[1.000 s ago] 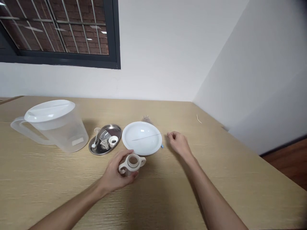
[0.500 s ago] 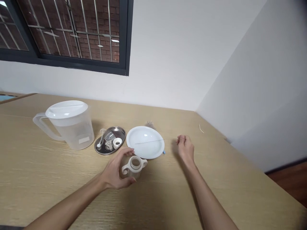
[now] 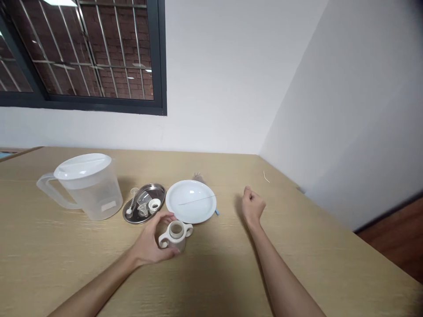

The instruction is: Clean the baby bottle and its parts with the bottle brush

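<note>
My left hand [image 3: 152,241] curves around a baby bottle [image 3: 176,243] with two white handles, thumb in front and fingers behind. The bottle stands upright without a lid, its round mouth facing up. Just behind it sits a white oval plate [image 3: 194,219] with a thin wire [image 3: 196,200] lying across it. My right hand [image 3: 253,206] is closed in a fist above the table, to the right of the plate. Whatever the fist holds, if anything, is hidden. A steel tray [image 3: 159,189] bears a white ring [image 3: 154,204], a clear teat [image 3: 142,210] and a straw piece [image 3: 130,210].
A lidded plastic jug [image 3: 99,196] stands at the left on the wooden table [image 3: 205,281]. A greyish bristly thing [image 3: 198,177] shows behind the plate, and a small blue piece [image 3: 217,212] beside it. A pale strip [image 3: 266,176] lies at the back right.
My right hand has turned from fingers bunched toward the plate into a fist with the thumb side up. My left hand stays around the bottle. The view has shifted slightly.
</note>
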A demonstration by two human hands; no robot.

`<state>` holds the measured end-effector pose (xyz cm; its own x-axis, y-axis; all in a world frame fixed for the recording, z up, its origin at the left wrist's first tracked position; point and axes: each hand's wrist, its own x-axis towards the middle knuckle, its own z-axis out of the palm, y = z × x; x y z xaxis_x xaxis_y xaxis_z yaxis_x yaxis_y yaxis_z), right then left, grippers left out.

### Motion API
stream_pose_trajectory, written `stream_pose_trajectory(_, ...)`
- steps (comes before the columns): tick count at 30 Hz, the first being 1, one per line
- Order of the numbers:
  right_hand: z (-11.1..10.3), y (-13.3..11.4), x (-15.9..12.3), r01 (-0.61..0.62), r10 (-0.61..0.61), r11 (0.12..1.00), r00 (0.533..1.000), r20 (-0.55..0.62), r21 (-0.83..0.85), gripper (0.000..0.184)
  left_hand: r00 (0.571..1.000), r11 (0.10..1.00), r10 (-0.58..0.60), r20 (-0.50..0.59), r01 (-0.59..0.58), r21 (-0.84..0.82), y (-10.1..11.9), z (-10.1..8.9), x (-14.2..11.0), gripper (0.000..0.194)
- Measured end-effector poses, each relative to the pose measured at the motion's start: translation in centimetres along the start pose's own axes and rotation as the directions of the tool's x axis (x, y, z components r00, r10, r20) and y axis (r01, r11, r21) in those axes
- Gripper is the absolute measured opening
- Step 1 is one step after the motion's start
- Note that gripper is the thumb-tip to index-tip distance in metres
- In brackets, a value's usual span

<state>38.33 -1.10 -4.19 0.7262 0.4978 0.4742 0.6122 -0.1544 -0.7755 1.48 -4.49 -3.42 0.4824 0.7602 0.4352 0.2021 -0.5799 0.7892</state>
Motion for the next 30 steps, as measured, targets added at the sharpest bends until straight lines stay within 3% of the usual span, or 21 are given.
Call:
stream_pose_trajectory(2,0.0,0.1,0.8,-0.016,0.017,1.000,0.999,-0.043,0.012,0.044,0.987,0.988,-0.157,0.030,0.157,-0.001,0.5,1.0,-0.4,0.062)
stream_pose_trajectory(4,0.2,0.3,1.6,-0.028,0.030,0.999,0.997,-0.074,0.019,0.042,0.973,0.973,-0.229,0.002,0.229,0.008,0.8,1.6,-0.6,0.051)
stream_pose_trajectory(8,1.1,0.8,2.4,-0.030,0.032,0.999,0.996,-0.078,0.023,0.040,0.967,0.972,-0.235,-0.101,0.235,-0.015,0.5,2.0,-0.6,0.054)
stream_pose_trajectory(14,1.4,1.4,2.4,-0.008,0.008,1.000,0.998,-0.068,0.003,0.042,0.975,0.984,-0.175,-0.140,0.175,-0.013,0.0,1.5,-0.6,0.052)
stream_pose_trajectory(18,0.8,1.3,2.6,0.013,-0.015,1.000,0.997,-0.072,-0.026,0.042,0.944,0.985,-0.169,-0.285,0.149,-0.090,0.6,0.1,0.1,0.070)
stream_pose_trajectory(25,0.5,1.8,2.8,0.002,-0.006,0.999,0.996,-0.089,-0.042,0.042,0.843,0.978,-0.120,-0.525,0.191,0.083,1.3,-4.0,1.4,0.051)
stream_pose_trajectory(27,0.5,1.9,2.8,0.002,-0.006,0.999,0.997,-0.081,-0.044,0.042,0.836,0.964,-0.108,-0.538,0.220,0.148,1.6,-5.2,1.8,0.052)
stream_pose_trajectory(30,0.6,2.0,2.7,0.009,-0.012,0.999,0.998,-0.064,-0.051,0.042,0.867,0.943,-0.091,-0.489,0.232,0.237,2.4,-6.8,2.6,0.051)
